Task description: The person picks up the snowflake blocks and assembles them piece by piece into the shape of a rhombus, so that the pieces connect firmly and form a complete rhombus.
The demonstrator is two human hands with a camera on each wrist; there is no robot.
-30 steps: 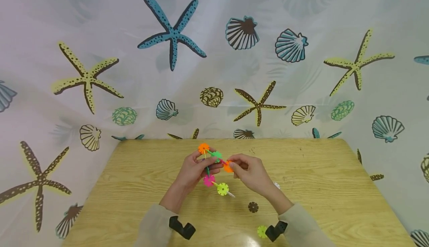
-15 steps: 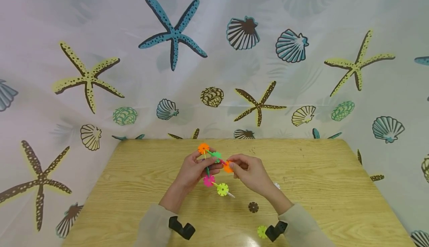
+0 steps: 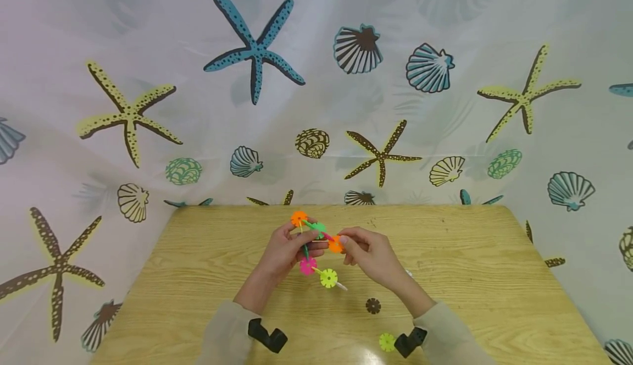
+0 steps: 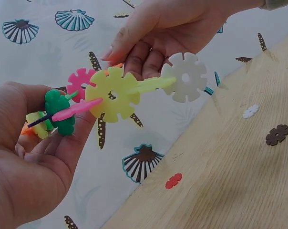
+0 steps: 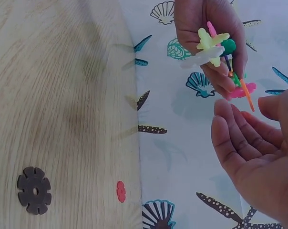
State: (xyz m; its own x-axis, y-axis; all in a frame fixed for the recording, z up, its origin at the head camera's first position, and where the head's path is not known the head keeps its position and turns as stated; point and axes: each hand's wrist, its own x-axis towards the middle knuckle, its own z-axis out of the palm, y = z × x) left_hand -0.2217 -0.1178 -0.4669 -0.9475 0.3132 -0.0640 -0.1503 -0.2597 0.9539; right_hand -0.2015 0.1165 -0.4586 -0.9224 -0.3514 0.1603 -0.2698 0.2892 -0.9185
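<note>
A chain of notched plastic interlocking discs hangs above the table. My left hand holds it, the thumb lying by a green disc. One orange disc is at the chain's top left. At the right end, my right hand has the edge of another orange disc between thumb and index finger; the right wrist view shows that grip as loose. From a pink disc, a lower strand runs to a yellow disc and a white disc. My left fingers partly hide the middle links.
Loose on the wooden table lie a brown disc, a yellow-green disc, a white disc and a red disc. A white curtain printed with starfish and shells hangs behind the table.
The orange disc at the chain's right end has shifted slightly up and left, and more of its face shows beside my right thumb. Both hands otherwise stay nearly still.
</note>
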